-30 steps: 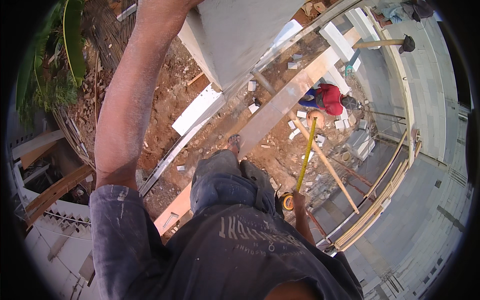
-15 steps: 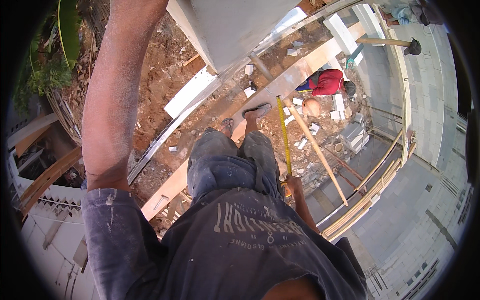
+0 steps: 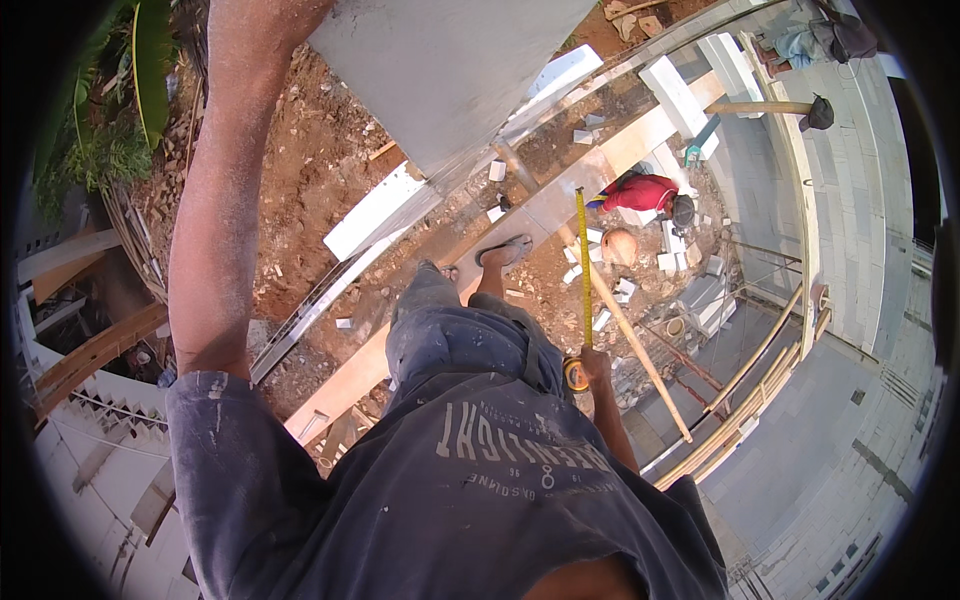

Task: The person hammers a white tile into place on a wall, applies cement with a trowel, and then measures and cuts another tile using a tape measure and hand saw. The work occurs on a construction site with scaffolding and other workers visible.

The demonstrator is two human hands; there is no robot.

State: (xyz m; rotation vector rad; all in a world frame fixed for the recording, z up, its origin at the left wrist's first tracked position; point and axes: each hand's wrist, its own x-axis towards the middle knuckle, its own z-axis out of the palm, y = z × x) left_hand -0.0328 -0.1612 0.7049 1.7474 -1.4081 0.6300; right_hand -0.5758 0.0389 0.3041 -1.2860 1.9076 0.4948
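Observation:
My right hand (image 3: 597, 364) is closed around a tape measure (image 3: 575, 375) with a yellow and dark case, low at my right side. Its yellow blade (image 3: 586, 260) is drawn out and runs away from me; the far end overlaps the plank (image 3: 550, 208) in view. My left forearm (image 3: 225, 200), dusty and raised, reaches up past the top edge, where the hand is cut off. Beside that wrist stands a large smooth grey surface (image 3: 450, 70), like a column or wall corner. My sandalled feet are on the plank, high above the ground.
Below, a person in red (image 3: 650, 193) crouches among broken white blocks. Another person (image 3: 810, 45) is at the far right. A bamboo pole (image 3: 630, 330) slants beside the tape. White blocks (image 3: 680, 95) rest at the plank's far end. Block walls (image 3: 800, 430) stand right.
The tape's blade has swung more upright, its free end shifting right and up. The tape case shows more clearly. My left arm and the grey surface have shifted slightly left in view.

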